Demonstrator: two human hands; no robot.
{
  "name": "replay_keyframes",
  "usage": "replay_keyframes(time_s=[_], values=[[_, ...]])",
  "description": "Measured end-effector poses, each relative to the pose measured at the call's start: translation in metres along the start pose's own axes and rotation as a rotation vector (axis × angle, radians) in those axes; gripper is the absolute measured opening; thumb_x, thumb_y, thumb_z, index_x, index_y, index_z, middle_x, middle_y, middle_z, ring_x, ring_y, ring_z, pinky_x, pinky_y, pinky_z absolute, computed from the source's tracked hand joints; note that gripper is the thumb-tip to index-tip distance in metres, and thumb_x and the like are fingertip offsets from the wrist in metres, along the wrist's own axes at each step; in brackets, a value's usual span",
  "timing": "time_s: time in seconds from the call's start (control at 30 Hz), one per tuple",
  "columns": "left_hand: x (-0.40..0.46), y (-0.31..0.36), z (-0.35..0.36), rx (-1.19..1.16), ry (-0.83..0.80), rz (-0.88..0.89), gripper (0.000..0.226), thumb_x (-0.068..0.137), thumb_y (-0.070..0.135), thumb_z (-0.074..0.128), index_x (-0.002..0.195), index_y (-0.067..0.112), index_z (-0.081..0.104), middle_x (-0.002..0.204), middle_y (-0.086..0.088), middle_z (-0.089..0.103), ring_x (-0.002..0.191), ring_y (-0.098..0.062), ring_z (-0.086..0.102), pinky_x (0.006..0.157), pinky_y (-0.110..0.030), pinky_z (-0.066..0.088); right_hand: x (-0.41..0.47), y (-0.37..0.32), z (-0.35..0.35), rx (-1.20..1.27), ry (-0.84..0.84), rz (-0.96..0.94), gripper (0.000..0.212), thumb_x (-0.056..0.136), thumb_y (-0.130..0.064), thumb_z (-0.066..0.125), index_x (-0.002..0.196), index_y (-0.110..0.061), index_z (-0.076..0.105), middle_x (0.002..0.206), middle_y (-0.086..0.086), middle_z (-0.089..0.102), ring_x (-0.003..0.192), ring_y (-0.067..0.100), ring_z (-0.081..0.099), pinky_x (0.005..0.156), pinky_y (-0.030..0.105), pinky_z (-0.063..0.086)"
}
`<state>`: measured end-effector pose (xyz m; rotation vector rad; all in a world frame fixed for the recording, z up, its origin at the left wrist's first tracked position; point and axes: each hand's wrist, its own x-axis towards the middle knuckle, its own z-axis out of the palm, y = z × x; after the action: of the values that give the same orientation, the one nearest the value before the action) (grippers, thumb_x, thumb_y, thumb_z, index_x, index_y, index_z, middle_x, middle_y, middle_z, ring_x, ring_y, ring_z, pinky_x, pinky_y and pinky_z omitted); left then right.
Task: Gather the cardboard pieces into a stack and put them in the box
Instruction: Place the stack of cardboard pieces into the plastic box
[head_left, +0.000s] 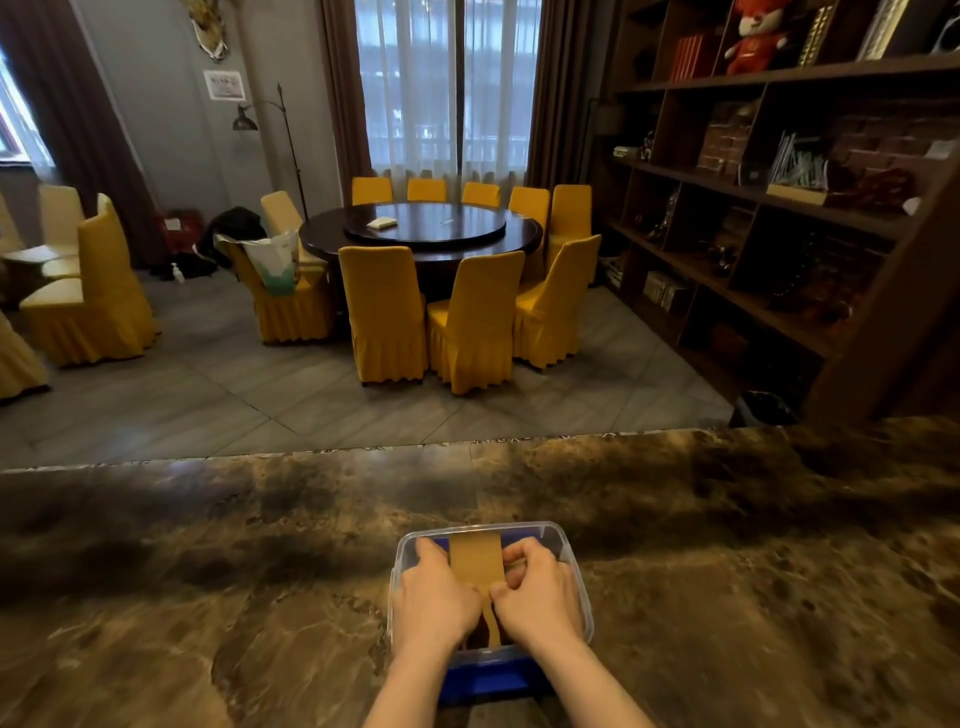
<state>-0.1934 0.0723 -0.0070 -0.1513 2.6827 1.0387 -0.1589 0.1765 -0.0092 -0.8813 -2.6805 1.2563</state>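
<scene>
Both bare forearms reach forward from the bottom edge and converge toward the middle, wrists bent slightly down. The left hand (434, 592) lies palm down with fingers stretched ahead and slightly curled, its thumb tucked inward toward the other hand. The right hand (537, 592) sits just beside it, knuckles up, fingers curled inward and thumb nearly meeting the left thumb
</scene>
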Motion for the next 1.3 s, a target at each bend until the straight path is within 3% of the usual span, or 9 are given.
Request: replay_keyframes(time_s=[0.2,0.37,0.47,0.6,0.73,0.87,1.07,1.3], values=[[0.008,-0.003,0.003,0.107,-0.08,-0.007,0.07,0.087,0.031,0.066,0.147,0.017,0.032,0.121,-0.007,0.069,0.111,-0.028,0.067,0.097,-0.043,0.058,-0.001,0.0,0.006,-0.108,0.077,-0.016,0.015,0.086,-0.035,0.069,0.098,-0.032,0.061,0.094,-0.009,0.07,0.085,0.006,0.065,0.074,0.022,0.054],[0.01,-0.002,0.006,0.194,-0.095,-0.009,0.08,0.09,0.035,0.066,0.154,0.014,0.023,0.132,-0.009,0.065,0.119,-0.029,0.064,0.1,-0.044,0.057,-0.005,-0.002,0.01,-0.175,0.138,-0.047,0.013,0.09,-0.036,0.067,0.101,-0.03,0.062,0.105,-0.009,0.066,0.081,0.005,0.055,0.061,0.014,0.037],[0.011,0.0,0.008,0.24,-0.091,-0.004,0.072,0.09,0.039,0.064,0.149,0.014,0.032,0.13,-0.009,0.066,0.118,-0.029,0.064,0.099,-0.043,0.057,-0.004,0.001,0.009,-0.203,0.156,-0.064,0.017,0.089,-0.036,0.071,0.103,-0.03,0.063,0.112,-0.007,0.06,0.085,0.005,0.054,0.068,0.015,0.045],[0.006,0.002,0.012,0.324,-0.081,0.036,0.057,0.092,0.045,0.06,0.138,0.016,0.043,0.128,-0.008,0.067,0.118,-0.027,0.065,0.098,-0.04,0.055,-0.002,0.001,0.008,-0.214,0.151,-0.043,0.035,0.087,-0.031,0.073,0.118,-0.029,0.058,0.119,-0.005,0.065,0.109,0.014,0.064,0.089,0.027,0.054],[0.005,0.0,0.016,0.352,-0.028,0.053,0.057,0.094,0.045,0.06,0.141,0.017,0.044,0.143,-0.01,0.055,0.124,-0.029,0.061,0.102,-0.04,0.054,-0.001,0.001,0.01,-0.228,0.148,-0.036,0.031,0.086,-0.031,0.074,0.113,-0.03,0.059,0.117,-0.006,0.066,0.107,0.013,0.064,0.086,0.026,0.055],[0.002,-0.005,0.02,0.325,0.016,0.199,0.062,0.097,0.039,0.058,0.151,0.028,0.029,0.145,-0.008,0.051,0.122,-0.029,0.062,0.099,-0.041,0.053,0.0,0.0,0.013,-0.234,0.171,-0.023,0.028,0.085,-0.033,0.075,0.111,-0.031,0.064,0.115,-0.007,0.067,0.104,0.012,0.065,0.087,0.029,0.058],[0.002,-0.006,0.016,0.366,-0.011,0.27,0.053,0.094,0.033,0.062,0.145,0.033,0.048,0.136,0.001,0.065,0.123,-0.021,0.062,0.107,-0.039,0.051,0.003,0.002,0.015,-0.235,0.179,0.004,0.024,0.09,-0.029,0.07,0.114,-0.03,0.066,0.117,-0.006,0.067,0.105,0.013,0.065,0.088,0.029,0.058],[0.006,-0.001,0.011,0.242,-0.081,0.208,0.041,0.091,0.035,0.066,0.131,0.033,0.06,0.128,0.002,0.069,0.115,-0.019,0.066,0.102,-0.04,0.057,0.003,0.001,0.015,-0.259,0.132,0.005,0.026,0.092,-0.027,0.067,0.118,-0.029,0.065,0.121,-0.004,0.064,0.108,0.014,0.063,0.091,0.03,0.057]])
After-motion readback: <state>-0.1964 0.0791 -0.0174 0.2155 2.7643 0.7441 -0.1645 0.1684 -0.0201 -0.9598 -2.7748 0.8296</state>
